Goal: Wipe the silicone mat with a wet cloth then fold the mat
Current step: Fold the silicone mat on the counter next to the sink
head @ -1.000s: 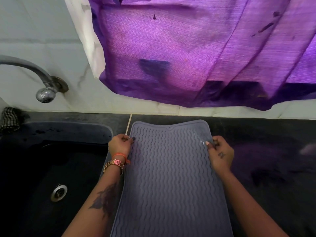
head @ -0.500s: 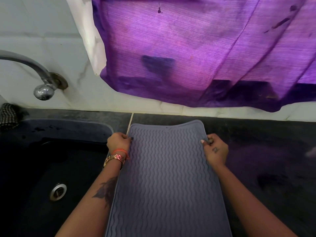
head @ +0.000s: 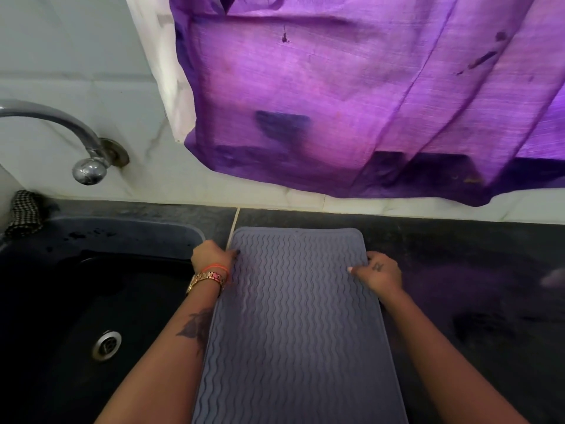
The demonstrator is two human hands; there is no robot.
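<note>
No readable brand, label or writing anywhere I can see; a small dark mark on the back of the right hand [head: 380, 271] is too small to make out.

Silicone mat [head: 295, 325]: grey, wavy ribbed surface, lying flat on the dark countertop [head: 464, 270] just right of the sink [head: 91, 289]. Long axis runs near to far. Far short edge is close to the wall, with rounded corners; near end runs out of the bottom of the view. Its left long edge lies beside the sink rim.

Left hand [head: 212, 255]: on the mat's left long edge, toward the far end. Fingers curled, pinching the edge, one dark nail tip resting on the ribbed top. Forearm comes in from near-left, tattoo on it; a gold watch [head: 206, 279] and an orange thread sit at the wrist.

Right hand [head: 380, 271]: on the right long edge, roughly level with the left. Fingers curled round the edge, thumb laid on top of the mat pointing left. Forearm enters from near-right.

Both hands grip the mat, one on each long side.

Surroundings: chrome tap [head: 85, 154] on the wall far-left over the sink, a checked cloth [head: 24, 212] at the sink's far-left corner, a purple curtain [head: 367, 96] hanging above the counter.
</note>
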